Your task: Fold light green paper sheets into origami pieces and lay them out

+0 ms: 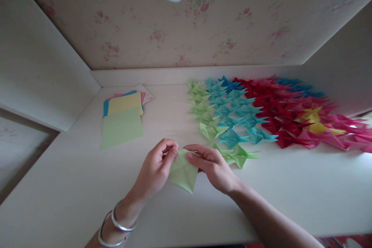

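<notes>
A hand could pass along the table [165,118] between the paper stack [123,128] and the folded birds [223,110], as far as the back ledge [139,77]. Those close-set rows block the right rear; the green sheet [183,172] fills the gap between left hand [157,166] and right hand [213,164].

pale green paper [183,172] — folded, creased, roughly diamond-shaped

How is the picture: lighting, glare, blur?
Head view: dim overall, the table brightening toward its right edge; bangles catch highlights; the rightmost pink origami looks soft and stretched; creases in the held green paper are readable.
</notes>
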{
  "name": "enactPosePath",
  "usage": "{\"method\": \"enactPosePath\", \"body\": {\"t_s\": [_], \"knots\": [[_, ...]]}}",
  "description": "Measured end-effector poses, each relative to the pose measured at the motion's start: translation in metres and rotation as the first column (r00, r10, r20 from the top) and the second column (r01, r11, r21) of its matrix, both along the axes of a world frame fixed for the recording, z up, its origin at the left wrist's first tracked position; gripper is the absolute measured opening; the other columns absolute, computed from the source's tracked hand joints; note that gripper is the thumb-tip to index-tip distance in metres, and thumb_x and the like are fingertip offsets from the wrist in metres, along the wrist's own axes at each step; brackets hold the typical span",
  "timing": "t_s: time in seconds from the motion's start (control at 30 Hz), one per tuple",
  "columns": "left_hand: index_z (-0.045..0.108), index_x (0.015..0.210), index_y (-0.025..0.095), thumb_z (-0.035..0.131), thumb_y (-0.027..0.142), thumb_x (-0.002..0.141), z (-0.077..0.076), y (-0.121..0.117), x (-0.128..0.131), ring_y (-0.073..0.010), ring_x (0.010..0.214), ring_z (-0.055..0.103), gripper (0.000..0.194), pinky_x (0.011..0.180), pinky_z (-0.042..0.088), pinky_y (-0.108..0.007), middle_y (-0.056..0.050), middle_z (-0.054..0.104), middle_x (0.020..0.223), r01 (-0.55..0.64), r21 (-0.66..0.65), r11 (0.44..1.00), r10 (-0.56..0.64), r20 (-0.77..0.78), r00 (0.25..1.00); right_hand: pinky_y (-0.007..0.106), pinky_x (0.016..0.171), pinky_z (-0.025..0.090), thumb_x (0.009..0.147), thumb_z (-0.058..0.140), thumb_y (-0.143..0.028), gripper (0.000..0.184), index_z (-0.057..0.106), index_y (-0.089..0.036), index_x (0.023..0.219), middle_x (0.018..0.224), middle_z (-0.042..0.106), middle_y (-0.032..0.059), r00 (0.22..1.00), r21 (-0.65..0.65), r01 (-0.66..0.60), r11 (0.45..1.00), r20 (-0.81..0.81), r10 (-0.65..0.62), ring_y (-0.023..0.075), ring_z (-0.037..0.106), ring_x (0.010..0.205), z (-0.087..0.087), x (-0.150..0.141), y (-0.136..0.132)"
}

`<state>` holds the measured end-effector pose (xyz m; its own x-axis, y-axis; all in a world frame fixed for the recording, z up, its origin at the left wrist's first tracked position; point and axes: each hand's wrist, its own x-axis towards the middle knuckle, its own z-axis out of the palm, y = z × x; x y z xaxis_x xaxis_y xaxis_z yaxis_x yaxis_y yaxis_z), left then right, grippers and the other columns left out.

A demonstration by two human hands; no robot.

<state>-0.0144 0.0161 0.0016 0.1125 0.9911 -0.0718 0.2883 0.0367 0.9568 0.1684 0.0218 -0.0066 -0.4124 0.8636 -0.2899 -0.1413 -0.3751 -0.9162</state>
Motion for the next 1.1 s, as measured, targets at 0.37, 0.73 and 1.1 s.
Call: {"method": "enactPosePath", "body": {"t_s": [0.37, 0.73, 1.1], "knots": [[0.060, 0.093, 0.020, 0.053, 0.040, 0.098, 0.002, 0.002, -0.003, -0.0141, 0.069, 0.050, 0.021, 0.063, 0.039, -0.023, 0.003, 0.055, 0.075, -0.026, 0.004, 1.000, 0.026, -0.006, 1.000, 0.027, 0.062, 0.050, 0.081, 0.071, -0.057, 0.054, 0.072, -0.018, 0.117, 0.069, 0.063, -0.0009, 0.993, -0.017, 0.120, 0.993, -0.009, -0.121, 0.0137, 0.059, 0.063, 0.001, 0.000, 0.002], [0.063, 0.110, 0.021, 0.059, 0.048, 0.093, 0.007, -0.001, 0.000, -0.0116, 0.058, 0.052, 0.032, 0.045, 0.037, -0.020, -0.002, 0.064, 0.090, -0.094, -0.174, 0.980, 0.115, 0.111, 0.987, 0.024, 0.058, 0.043, 0.079, 0.074, -0.037, 0.028, 0.078, -0.019, 0.100, 0.062, 0.059, -0.0028, 0.992, 0.081, 0.125, 0.989, 0.020, -0.127, 0.0117, 0.050, 0.060, 0.005, 0.004, 0.004], [0.064, 0.129, 0.029, 0.076, 0.027, 0.082, 0.001, -0.006, -0.010, -0.0343, 0.140, 0.041, 0.049, 0.113, 0.038, -0.051, -0.011, 0.045, 0.154, 0.333, 0.459, 0.824, -0.202, -0.310, 0.929, 0.024, 0.054, 0.044, 0.070, 0.082, -0.031, 0.018, 0.080, -0.016, 0.081, 0.065, 0.069, 0.0022, 0.938, -0.171, 0.256, 0.951, -0.195, -0.288, 0.0134, 0.057, 0.057, 0.006, 0.013, 0.013]]}}
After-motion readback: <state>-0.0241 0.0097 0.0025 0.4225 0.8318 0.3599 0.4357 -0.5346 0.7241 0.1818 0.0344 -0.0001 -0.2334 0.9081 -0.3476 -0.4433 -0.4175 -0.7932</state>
